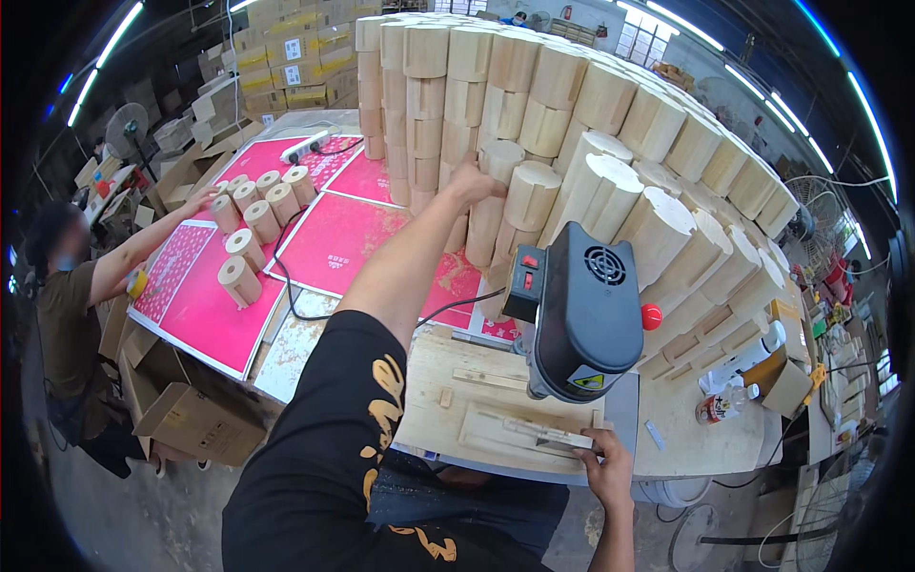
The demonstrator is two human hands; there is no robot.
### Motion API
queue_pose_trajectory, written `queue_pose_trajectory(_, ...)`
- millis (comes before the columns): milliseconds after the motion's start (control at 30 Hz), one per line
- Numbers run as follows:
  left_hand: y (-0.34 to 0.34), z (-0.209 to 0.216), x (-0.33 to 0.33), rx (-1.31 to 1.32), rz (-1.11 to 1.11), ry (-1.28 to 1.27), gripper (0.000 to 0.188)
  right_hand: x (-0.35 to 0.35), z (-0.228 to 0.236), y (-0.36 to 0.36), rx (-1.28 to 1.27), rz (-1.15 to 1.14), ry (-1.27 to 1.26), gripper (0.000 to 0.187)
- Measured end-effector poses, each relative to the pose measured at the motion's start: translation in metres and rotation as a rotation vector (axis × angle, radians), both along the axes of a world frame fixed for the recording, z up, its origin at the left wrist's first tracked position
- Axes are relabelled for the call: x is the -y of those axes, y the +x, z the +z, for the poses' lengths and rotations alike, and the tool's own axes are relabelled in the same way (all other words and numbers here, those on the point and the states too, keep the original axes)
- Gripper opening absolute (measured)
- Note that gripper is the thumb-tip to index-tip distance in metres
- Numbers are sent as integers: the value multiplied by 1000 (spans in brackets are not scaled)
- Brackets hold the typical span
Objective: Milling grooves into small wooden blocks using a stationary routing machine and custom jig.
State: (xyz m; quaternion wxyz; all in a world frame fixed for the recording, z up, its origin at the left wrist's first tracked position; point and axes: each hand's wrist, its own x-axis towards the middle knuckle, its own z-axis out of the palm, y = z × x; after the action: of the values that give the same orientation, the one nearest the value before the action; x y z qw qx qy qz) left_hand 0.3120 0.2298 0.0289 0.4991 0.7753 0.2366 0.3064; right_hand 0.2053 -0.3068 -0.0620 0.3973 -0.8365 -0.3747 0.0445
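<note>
My left arm, in a black sleeve with orange lettering, stretches across the table. My left hand [473,183] is closed around the side of a pale wooden cylinder [500,154] on a front stack. Below right, my right hand [610,465] pinches the end of a narrow wooden strip [558,435] on a wooden jig board [434,405]. Above that board stands a dark bench machine [593,315] with a vented top and red switches. Its tool is hidden beneath the housing.
Tall stacks of wooden cylinders [572,81] curve behind the machine. Pink printed sheets [348,238] cover the left table, with several short bored cylinders [238,281]. A co-worker [71,296] reaches over them. A cardboard box [195,419], bottle [729,402] and black cable [286,276] are nearby.
</note>
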Motion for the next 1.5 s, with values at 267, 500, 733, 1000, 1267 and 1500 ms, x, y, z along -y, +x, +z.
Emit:
queue_pose_trajectory(267, -9, 8, -8, 35, -62, -138, 101, -7, 13, 8, -84, 2, -33, 28)
queue_pose_trajectory(500, 8, 27, 2, 79, -171, -97, 78, 4, 3, -4, -60, -29, -5, 29)
queue_pose_trajectory(733, -43, 21, 6, 207, -60, -65, 78, 6, 0, 0, -80, -1, -53, 29)
queue_pose_trajectory(1000, -257, -6, 157, -90, -206, 790, 78, -2, 7, 10, -131, -4, -105, 29)
queue_pose_trajectory(1267, -315, -81, 268, -329, -173, 1062, 73, -12, 12, 4, -172, 32, -31, 29)
queue_pose_trajectory(1500, -316, -90, 281, -250, -166, 1099, 65, -10, 9, 7, -160, 28, 23, 29)
